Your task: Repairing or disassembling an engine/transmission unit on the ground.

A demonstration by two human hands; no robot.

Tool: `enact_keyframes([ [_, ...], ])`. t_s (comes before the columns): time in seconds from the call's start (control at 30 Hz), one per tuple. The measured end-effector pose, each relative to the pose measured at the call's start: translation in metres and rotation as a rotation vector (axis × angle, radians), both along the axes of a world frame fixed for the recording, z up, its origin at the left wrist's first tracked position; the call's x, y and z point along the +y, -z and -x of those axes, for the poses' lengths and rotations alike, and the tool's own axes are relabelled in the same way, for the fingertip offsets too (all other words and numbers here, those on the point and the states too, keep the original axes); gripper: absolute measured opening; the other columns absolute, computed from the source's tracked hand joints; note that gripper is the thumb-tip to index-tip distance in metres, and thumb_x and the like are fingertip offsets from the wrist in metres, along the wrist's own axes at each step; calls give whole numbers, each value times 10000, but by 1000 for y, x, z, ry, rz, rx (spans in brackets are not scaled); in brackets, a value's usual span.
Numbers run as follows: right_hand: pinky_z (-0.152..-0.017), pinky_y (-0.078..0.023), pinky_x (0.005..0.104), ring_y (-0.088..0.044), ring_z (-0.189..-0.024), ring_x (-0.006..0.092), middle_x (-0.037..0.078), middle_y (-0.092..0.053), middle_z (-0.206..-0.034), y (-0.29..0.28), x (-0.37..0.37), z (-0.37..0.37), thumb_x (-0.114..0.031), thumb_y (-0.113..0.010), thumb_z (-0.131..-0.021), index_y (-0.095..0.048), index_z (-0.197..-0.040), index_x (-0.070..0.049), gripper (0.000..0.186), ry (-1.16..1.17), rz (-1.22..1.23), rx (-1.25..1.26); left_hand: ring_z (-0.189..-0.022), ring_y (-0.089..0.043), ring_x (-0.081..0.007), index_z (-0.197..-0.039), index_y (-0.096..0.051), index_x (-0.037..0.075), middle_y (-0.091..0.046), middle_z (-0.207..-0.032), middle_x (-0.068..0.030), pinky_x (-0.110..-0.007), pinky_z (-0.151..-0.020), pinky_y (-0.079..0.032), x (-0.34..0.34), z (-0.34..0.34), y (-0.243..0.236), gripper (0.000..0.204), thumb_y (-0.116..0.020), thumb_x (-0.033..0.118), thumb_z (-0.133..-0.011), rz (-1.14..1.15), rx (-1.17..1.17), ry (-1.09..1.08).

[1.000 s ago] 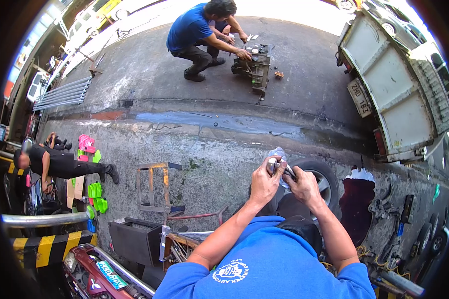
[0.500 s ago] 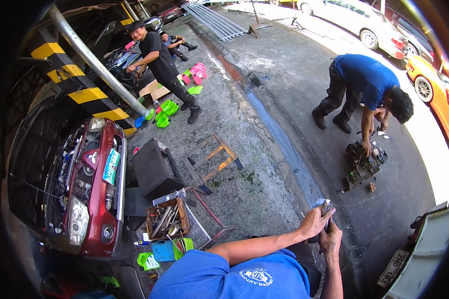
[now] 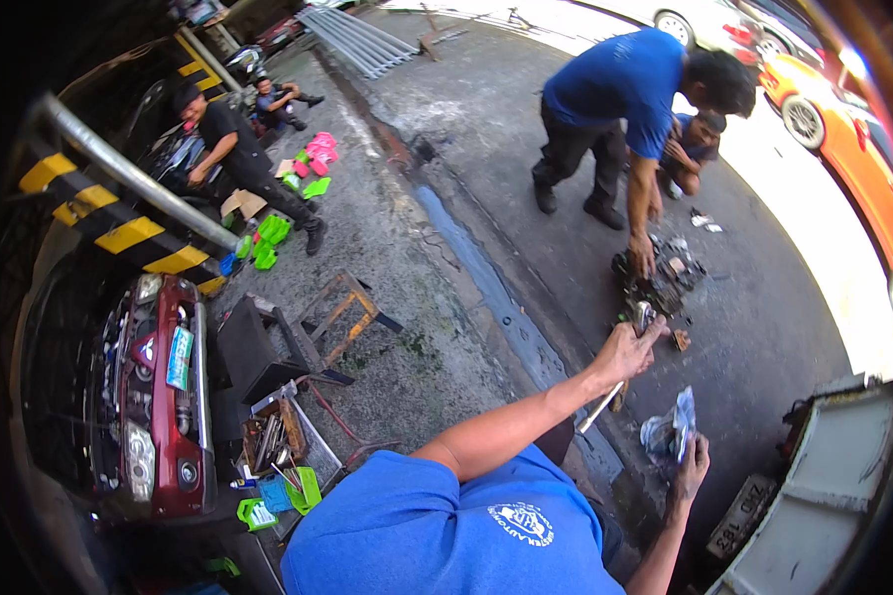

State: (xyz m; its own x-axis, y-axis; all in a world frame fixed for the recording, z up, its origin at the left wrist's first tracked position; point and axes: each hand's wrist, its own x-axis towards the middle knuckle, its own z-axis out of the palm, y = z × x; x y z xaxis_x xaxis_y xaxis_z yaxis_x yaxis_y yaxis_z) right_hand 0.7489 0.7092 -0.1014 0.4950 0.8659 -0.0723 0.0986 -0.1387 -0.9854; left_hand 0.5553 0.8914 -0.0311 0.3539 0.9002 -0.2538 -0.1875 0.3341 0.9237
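My left hand (image 3: 627, 352) is closed on a long silver ratchet wrench (image 3: 599, 405), its shaft pointing down toward me. Just beyond it, on the pavement, is a dark greasy mechanical assembly (image 3: 670, 273), where a bent-over co-worker in blue (image 3: 615, 89) has a hand. A small rusty part (image 3: 681, 339) lies beside the assembly. My right hand (image 3: 687, 466), lower and to the right, grips a metal tool (image 3: 684, 442) alongside a crumpled pale blue rag (image 3: 665, 432); the tool's exact kind is unclear.
Another worker (image 3: 695, 149) crouches behind. At left are people (image 3: 238, 159), scattered green and pink plastic pieces (image 3: 271, 233), a striped barrier (image 3: 129, 238), a red car front (image 3: 179, 387), a metal stand (image 3: 342, 322) and a tool box (image 3: 273, 441). A white truck bed (image 3: 824, 476) is at lower right.
My view has swung toward the left. My hands, earlier together, have separated: the left moved up with the wrench, the right down with the rag. The co-worker remains bent over the assembly.
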Motion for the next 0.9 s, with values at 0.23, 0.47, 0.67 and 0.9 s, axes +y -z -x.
enact_keyframes([
  [0.23, -617, -495, 244, -555, -774, 80, 36, -572, -893, 10, 81, -142, -199, -524, -997, -480, -1107, -2, 229, 158, -97, 268, -440, -473, -83, -676, -561, 46, -502, -505, -13, -259, -412, -343, 8, -238, 71, 576, -486, 540, -962, -103, 68, 701],
  [0.47, -613, -552, 265, -644, -811, 161, 116, -615, -1038, 33, 152, -356, -66, -597, -919, -445, -1265, 1, 384, 312, 9, 530, -410, -465, -60, -859, -591, 82, -555, -567, -4, -225, -364, -346, 96, -473, 131, 483, -395, 498, -1005, 186, 3, 1001],
  [0.67, -668, -514, 284, -619, -774, 149, 74, -626, -974, 7, 200, -545, -59, -513, -952, -533, -1159, 3, 217, 532, -109, 373, -441, -526, -93, -743, -575, 60, -572, -557, -40, -241, -400, -414, 152, -662, 86, 612, -337, 563, -998, 178, 130, 1171],
  [0.9, -762, -476, 272, -595, -864, 134, 55, -638, -1027, 24, 302, -758, -168, -514, -975, -581, -1186, 13, 286, 727, -119, 171, -568, -432, -104, -852, -566, 31, -497, -585, -23, -328, -528, -385, 241, -808, 64, 366, -592, 384, -946, -97, 244, 1128],
])
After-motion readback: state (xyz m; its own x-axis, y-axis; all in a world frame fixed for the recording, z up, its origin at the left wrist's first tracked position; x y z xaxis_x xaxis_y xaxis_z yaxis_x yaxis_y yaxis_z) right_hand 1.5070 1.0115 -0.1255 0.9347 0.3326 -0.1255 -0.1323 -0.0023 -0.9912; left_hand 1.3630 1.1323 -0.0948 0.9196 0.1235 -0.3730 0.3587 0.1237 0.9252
